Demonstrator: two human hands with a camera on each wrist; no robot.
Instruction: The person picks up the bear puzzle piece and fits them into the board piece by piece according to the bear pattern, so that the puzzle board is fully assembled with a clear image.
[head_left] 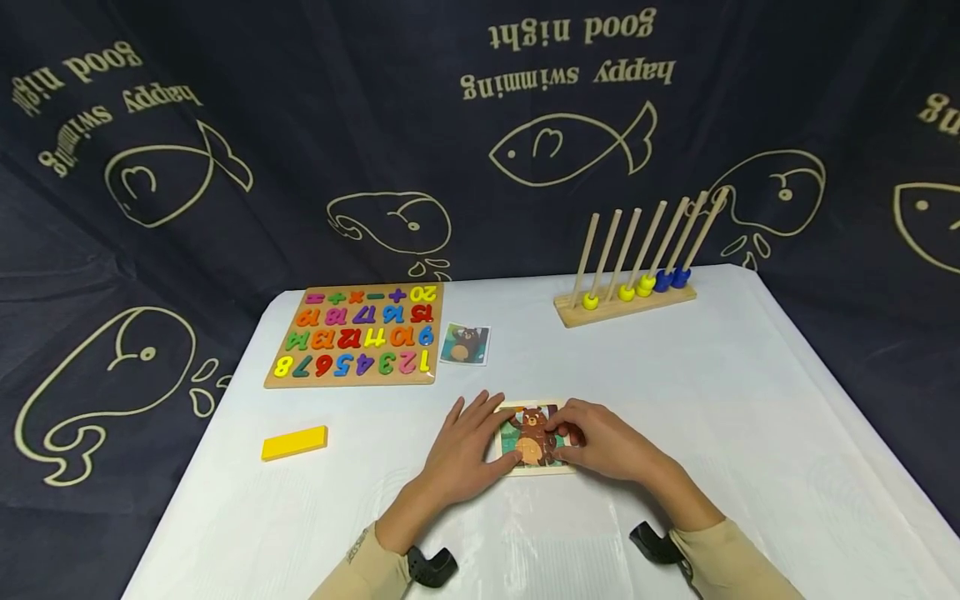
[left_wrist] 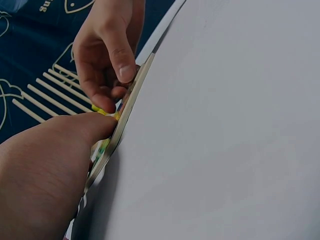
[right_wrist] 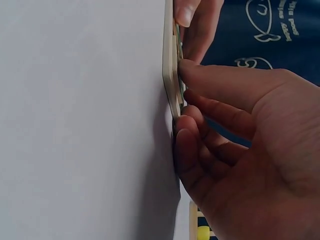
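Note:
A small wooden jigsaw puzzle (head_left: pixel 531 450) with a brown bear picture lies in a pale frame on the white table. My left hand (head_left: pixel 467 446) rests at its left side with fingers extended, the thumb tip lying over the picture's lower left. At the puzzle's right part, my right hand (head_left: pixel 600 437) pinches a puzzle piece between thumb and index finger, its other fingers curled. In the right wrist view, this piece (right_wrist: pixel 176 57) sits slightly raised along the frame's edge under the thumb. The right hand covers the puzzle's right side in the head view.
Beyond the puzzle lies a bear picture card (head_left: pixel 466 344), beside a wooden board of coloured numbers (head_left: pixel 352 333). A yellow block (head_left: pixel 295 443) lies at the left. At the back right stands a wooden peg rack (head_left: pixel 630 307) with yellow and blue beads. Dark printed fabric (head_left: pixel 375 100) hangs behind.

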